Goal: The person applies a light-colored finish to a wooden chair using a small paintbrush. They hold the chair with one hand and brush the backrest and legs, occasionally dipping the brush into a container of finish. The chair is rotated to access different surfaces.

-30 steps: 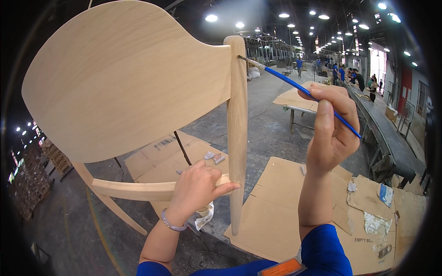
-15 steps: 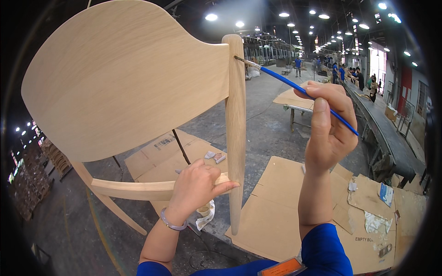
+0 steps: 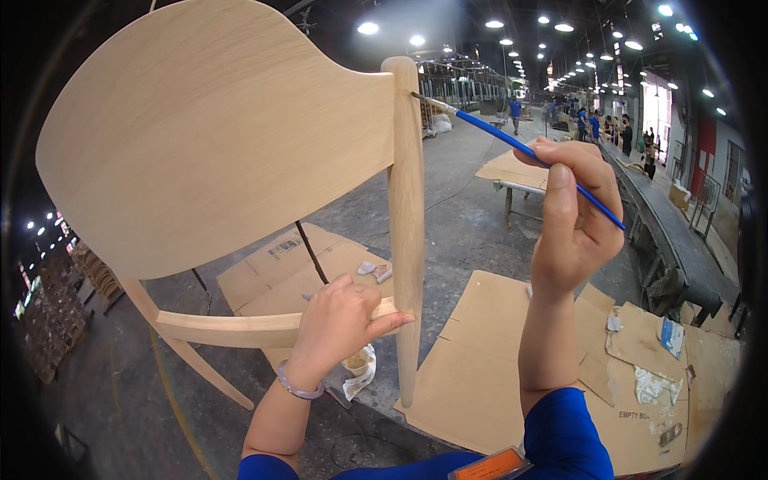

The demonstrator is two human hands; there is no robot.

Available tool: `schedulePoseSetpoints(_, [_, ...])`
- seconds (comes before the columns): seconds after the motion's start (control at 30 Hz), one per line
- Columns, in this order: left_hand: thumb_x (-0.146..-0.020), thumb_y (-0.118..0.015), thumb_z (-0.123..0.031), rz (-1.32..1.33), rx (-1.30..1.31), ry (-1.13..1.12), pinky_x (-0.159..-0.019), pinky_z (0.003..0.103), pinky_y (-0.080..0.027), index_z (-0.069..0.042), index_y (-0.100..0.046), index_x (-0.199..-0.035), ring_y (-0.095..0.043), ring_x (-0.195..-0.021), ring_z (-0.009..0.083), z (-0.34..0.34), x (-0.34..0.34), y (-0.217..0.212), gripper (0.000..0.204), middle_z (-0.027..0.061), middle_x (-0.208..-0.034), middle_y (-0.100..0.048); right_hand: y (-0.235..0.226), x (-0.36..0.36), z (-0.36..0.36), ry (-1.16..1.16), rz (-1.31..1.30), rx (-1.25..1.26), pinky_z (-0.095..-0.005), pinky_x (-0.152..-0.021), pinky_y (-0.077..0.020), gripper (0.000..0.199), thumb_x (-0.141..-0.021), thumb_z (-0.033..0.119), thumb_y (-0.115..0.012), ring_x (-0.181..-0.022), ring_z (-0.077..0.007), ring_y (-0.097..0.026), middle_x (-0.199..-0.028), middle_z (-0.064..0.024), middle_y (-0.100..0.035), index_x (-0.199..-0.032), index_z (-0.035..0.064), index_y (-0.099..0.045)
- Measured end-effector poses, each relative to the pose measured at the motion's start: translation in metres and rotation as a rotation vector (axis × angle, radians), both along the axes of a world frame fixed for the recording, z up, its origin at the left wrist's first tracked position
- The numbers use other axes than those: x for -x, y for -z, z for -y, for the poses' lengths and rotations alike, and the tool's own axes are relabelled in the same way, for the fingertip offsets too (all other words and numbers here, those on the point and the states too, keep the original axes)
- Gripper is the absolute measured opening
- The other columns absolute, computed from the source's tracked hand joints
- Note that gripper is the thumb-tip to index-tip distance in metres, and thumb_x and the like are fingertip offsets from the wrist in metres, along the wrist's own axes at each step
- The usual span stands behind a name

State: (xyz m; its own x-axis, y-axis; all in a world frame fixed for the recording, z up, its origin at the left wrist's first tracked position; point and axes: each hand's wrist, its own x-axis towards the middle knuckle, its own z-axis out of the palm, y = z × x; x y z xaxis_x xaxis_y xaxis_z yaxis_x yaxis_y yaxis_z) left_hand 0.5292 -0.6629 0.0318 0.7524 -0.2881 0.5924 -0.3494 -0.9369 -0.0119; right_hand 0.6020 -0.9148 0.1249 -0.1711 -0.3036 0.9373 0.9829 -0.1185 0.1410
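Observation:
A pale wooden chair frame with a broad curved backrest (image 3: 216, 144) fills the left and middle. Its right post (image 3: 406, 200) stands nearly upright and tapers at the bottom. My left hand (image 3: 340, 320) is closed around the lower rail (image 3: 232, 329), with the thumb against the post. My right hand (image 3: 578, 210) pinches a thin paintbrush (image 3: 512, 142) with a blue handle. The dark bristle tip is at the post's right edge, near its top; whether it touches cannot be told. Lower left, another leg (image 3: 212, 372) slants down.
Cardboard sheets (image 3: 472, 360) lie below and to the right, some with scraps on them. Near the left hand is a small cup (image 3: 358, 362) with a white cloth. A conveyor (image 3: 652, 208) runs along the right, with several people beyond. A board-topped table (image 3: 512, 172) stands behind.
The chair frame has shifted slightly left. The brush tip has moved a little right and up, from the post's face to its right edge. Both hands keep their grips.

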Motion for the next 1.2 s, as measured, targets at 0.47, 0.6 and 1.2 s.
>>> schedulePoseSetpoints(0.47, [-0.083, -0.08, -0.06, -0.004, -0.013, -0.032, -0.061, 0.041, -0.049, -0.004, -0.062, -0.063, -0.055, -0.07, 0.0263, -0.015, -0.004, 0.0, 0.062, 0.0081, -0.061, -0.059, -0.003, -0.009, -0.017, -0.022, 0.01, -0.005, -0.0319, -0.082, -0.0534, 0.017, -0.09, -0.009, -0.062, -0.092, -0.0214, -0.069, -0.098, -0.0137, -0.075, -0.101, -0.0042, -0.073])
schedulePoseSetpoints(0.6, [-0.084, -0.078, -0.061, 0.007, -0.009, -0.022, -0.062, 0.041, -0.051, -0.004, -0.064, -0.064, -0.057, -0.07, 0.0263, -0.02, -0.006, 0.001, 0.063, 0.0088, -0.06, -0.059, -0.004, -0.011, -0.02, -0.003, 0.023, -0.006, -0.0314, -0.081, -0.0533, 0.017, -0.09, -0.009, -0.062, -0.091, -0.021, -0.069, -0.098, -0.0136, -0.075, -0.101, -0.0041, -0.074])
schedulePoseSetpoints(1.2, [-0.083, -0.081, -0.059, -0.023, 0.025, -0.052, -0.063, 0.042, -0.051, -0.004, -0.069, -0.068, -0.059, -0.072, 0.0271, -0.039, -0.008, 0.002, 0.058, 0.0092, -0.064, -0.063, -0.005, -0.016, -0.044, -0.037, 0.04, 0.007, -0.03, -0.078, -0.0535, 0.017, -0.089, -0.01, -0.062, -0.088, -0.0199, -0.068, -0.096, -0.0124, -0.075, -0.1, -0.0038, -0.074])
